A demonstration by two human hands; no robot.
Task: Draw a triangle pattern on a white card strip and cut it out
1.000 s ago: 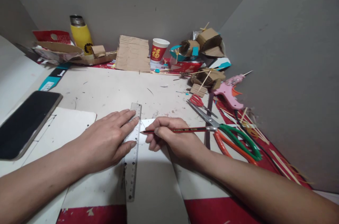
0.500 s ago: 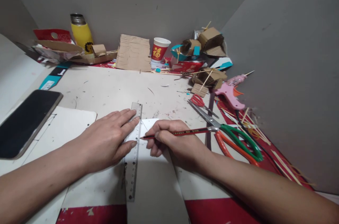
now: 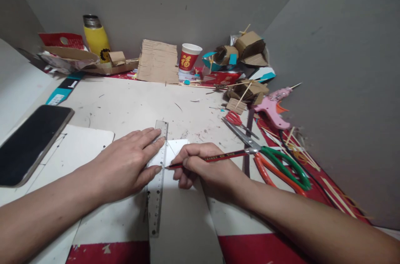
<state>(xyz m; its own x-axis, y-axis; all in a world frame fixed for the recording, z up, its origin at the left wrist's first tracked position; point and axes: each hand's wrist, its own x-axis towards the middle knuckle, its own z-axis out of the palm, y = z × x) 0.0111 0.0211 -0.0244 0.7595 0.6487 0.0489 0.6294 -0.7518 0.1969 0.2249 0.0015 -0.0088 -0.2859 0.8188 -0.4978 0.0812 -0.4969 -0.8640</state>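
A clear ruler (image 3: 154,210) lies lengthwise over a long pale strip of card (image 3: 184,218). My left hand (image 3: 134,162) rests flat on it from the left, fingers stretched out and the fingertips and thumb pressing near the ruler's upper half. A dark red and black pencil (image 3: 221,156) is pinched in my right hand (image 3: 203,168), its tip touching down at the ruler's right edge. Under the ruler's upper part, the white end (image 3: 178,147) of the card shows a thin slanted line.
Scissors with green and orange handles (image 3: 261,147) and small red scissors (image 3: 234,119) lie right. A pink glue gun (image 3: 273,108) is beyond them. A phone (image 3: 34,143) lies left. A yellow bottle (image 3: 95,39), cardboard (image 3: 158,62) and paper cup (image 3: 189,58) line the back.
The pencil tip has slid slightly toward me along the ruler's edge, with my right hand following. My left hand and the ruler stay in place.
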